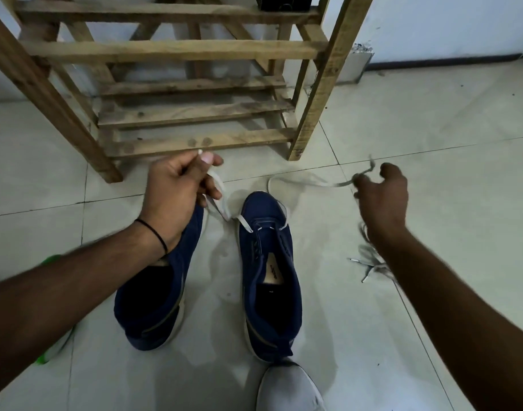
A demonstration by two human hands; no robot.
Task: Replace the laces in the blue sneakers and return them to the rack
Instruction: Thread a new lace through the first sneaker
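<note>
Blue sneakers stand side by side on the tiled floor [432, 120], toes toward the wooden rack [171, 51], heels toward the wearer. The left sneaker [153, 304] is partly covered by the left forearm; the right sneaker [269, 271] is in full view, its heel touching or just short of a grey shoe [287, 390] at the lower edge. A strip of bare tile separates the toes from the rack's lowest slat, and a narrow gap of floor runs between the two sneakers. Wider bare floor lies to the right, bounded by the rack's front leg.

A white lace [245, 223] passes through the front eyelets of the right sneaker, and both ends rise off the shoe.

The left hand [177, 188] is held above the left sneaker's toe, fingers curled, thumb and forefinger pinching one lace tip. The right hand [382, 194] is raised well to the right, fingers curled, pinching the other end; motion blur hides the exact grip.

A loose bundle of greyish laces [370, 259] lies on the floor beside the right forearm. A green object [51, 259] shows under the left forearm.
</note>
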